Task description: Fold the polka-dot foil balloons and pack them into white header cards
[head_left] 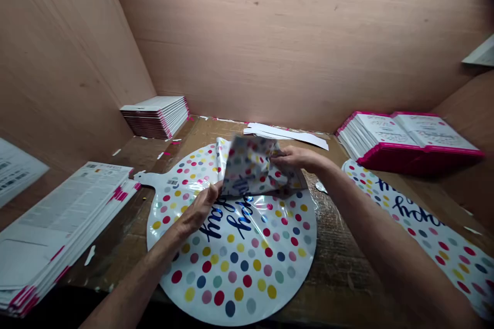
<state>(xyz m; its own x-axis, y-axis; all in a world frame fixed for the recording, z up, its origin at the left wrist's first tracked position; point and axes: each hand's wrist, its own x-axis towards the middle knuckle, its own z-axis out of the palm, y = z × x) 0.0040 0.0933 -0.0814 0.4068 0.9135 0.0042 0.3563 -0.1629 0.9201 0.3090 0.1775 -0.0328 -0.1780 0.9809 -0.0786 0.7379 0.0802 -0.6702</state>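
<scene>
A flat, round foil balloon (247, 267), white with coloured dots and dark blue lettering, lies in front of me on the worktop. Its pale tail (148, 179) points left. Over its far half stands a folded, crumpled piece of dotted foil (245, 164), slightly blurred; whether it belongs to the same balloon I cannot tell. My right hand (295, 159) pinches the crumpled right side of this foil. At the lower left corner of the fold, my left hand (203, 205) has its thumb and fingers closed on the edge, its fingertips partly hidden.
More flat dotted balloons (424, 226) lie at the right. Behind them stands a pink-edged box of cards (417, 149). Stacks of printed packets stand at the back left (158, 115) and near left (73, 216). White strips (285, 133) lie by the plywood back wall (270, 46).
</scene>
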